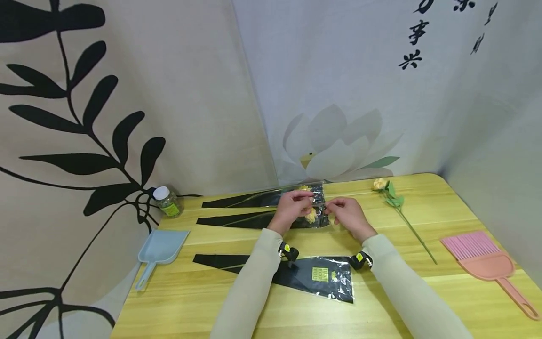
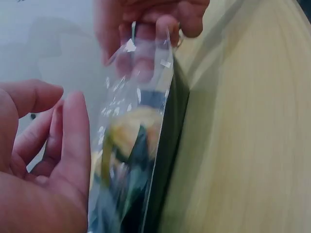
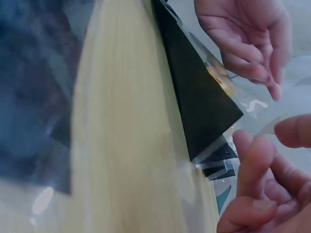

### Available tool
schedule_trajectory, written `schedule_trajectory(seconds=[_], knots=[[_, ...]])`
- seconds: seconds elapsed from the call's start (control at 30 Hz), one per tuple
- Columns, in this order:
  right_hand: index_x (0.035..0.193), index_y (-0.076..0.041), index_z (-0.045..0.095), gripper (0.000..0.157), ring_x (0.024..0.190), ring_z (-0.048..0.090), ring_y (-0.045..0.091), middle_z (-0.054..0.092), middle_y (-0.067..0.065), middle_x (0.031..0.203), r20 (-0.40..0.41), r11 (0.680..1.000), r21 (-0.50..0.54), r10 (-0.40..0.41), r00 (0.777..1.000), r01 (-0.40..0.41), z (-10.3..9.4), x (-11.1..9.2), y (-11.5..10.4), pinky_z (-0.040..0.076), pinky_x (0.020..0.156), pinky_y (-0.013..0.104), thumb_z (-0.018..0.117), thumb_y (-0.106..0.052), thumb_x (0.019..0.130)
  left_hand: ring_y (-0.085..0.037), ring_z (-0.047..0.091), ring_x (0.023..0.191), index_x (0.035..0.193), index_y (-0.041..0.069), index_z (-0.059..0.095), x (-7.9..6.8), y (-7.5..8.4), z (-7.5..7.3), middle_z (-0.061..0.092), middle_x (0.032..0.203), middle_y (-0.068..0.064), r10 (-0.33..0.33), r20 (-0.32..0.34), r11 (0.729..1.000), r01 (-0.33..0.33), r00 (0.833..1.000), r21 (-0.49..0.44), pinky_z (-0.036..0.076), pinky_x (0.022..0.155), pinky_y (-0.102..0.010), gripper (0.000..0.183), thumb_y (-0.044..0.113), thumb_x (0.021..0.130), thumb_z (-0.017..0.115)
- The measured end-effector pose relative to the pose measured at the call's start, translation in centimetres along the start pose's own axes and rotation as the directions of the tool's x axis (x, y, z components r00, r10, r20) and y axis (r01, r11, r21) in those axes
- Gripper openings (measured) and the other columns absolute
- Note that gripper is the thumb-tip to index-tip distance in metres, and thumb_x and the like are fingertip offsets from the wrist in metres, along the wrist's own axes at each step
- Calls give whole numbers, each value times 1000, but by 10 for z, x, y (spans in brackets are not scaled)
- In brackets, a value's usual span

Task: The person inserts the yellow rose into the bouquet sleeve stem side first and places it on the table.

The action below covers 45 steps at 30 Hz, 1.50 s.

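Under both hands lies a flower sleeve (image 1: 241, 220), black-backed with a clear front, holding a pale yellow rose (image 2: 133, 131) with green leaves. My right hand (image 1: 348, 215) is at the sleeve's wide clear end, its fingertips on the plastic edge; some fingers show through the film in the left wrist view. Over the rose end hovers my left hand (image 1: 292, 209), its thumb and fingers held out beside the film with nothing seen between them. A second filled sleeve (image 1: 250, 198) lies just behind, parallel. Nearer me is a flat sleeve (image 1: 296, 278) with a gold label, partly covered by the left forearm.
At the right lies a loose yellow rose (image 1: 391, 200) on a green stem, and beyond it a pink dustpan-like scoop with bristles (image 1: 482, 259). A blue dustpan (image 1: 163, 247) and a white-lidded jar (image 1: 168, 202) are at the table's left edge. A printed curtain (image 1: 203, 94) hangs behind.
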State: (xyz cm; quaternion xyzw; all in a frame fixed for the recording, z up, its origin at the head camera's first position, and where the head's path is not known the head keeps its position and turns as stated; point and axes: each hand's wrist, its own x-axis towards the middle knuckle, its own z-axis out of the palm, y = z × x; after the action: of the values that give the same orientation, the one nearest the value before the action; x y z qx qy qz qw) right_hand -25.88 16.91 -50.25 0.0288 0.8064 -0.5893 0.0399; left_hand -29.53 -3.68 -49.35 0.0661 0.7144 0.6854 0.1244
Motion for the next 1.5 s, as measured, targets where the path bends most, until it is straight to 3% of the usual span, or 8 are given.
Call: schedule_trajectory(seconds=[0.13,0.3,0.43,0.63,0.9,1.13,1.33,1.5], knots=[[116,-5,76,33,57,57,13,79,18,106,-42,999,-1,37,998,-37,-1,-2,-1,45,46,26,65,-34,106,-18,69,92,124,7,78,-7,-2,-14,72,101,0,109,-39,968,-97,993,232,62,75,-31,29,14,96,76],[114,-7,76,43,58,57,13,79,15,104,-67,999,1,43,997,-43,3,-2,-1,41,45,25,68,-47,102,-23,69,108,124,15,78,-20,-9,-38,72,116,-3,178,-14,843,-145,984,518,61,93,-45,27,22,98,78],[111,-9,77,49,63,59,17,78,9,100,-71,999,-27,43,997,-45,10,-4,-2,46,51,29,70,-56,98,-30,62,127,128,22,77,-26,-15,-52,67,134,-4,147,6,757,-116,989,643,44,109,-60,35,33,96,81],[106,-9,79,41,66,60,22,77,6,95,-99,996,-76,47,994,-54,19,-5,-4,50,56,35,72,-49,99,-33,60,131,127,26,79,-27,-17,-57,68,139,-3,132,35,686,-117,991,718,34,96,-61,37,38,92,84],[105,-4,79,34,63,57,17,76,9,92,-130,999,19,28,991,-26,16,-3,0,46,50,28,71,-37,102,-31,61,130,116,30,83,-27,-19,-58,71,137,1,138,-4,636,-85,990,767,32,93,-55,26,39,92,84],[110,-5,79,41,62,54,14,75,13,99,-111,999,49,26,993,-21,12,-1,5,45,47,27,71,-44,102,-31,62,130,113,30,83,-26,-19,-62,72,135,1,139,-18,665,-80,990,743,34,94,-56,24,37,91,86],[112,-5,80,31,83,62,18,77,12,111,-138,1000,-22,-25,990,22,16,-1,1,53,70,28,74,-33,100,-30,62,129,116,28,83,-27,-20,-58,72,134,1,141,-12,668,-87,990,739,32,95,-55,26,35,92,85],[107,1,75,31,76,58,15,71,9,95,-119,1000,13,-2,993,3,17,1,0,50,64,27,64,-28,107,-29,64,124,108,28,84,-28,-20,-60,75,129,2,150,-38,667,-72,988,741,34,94,-55,18,35,92,85]])
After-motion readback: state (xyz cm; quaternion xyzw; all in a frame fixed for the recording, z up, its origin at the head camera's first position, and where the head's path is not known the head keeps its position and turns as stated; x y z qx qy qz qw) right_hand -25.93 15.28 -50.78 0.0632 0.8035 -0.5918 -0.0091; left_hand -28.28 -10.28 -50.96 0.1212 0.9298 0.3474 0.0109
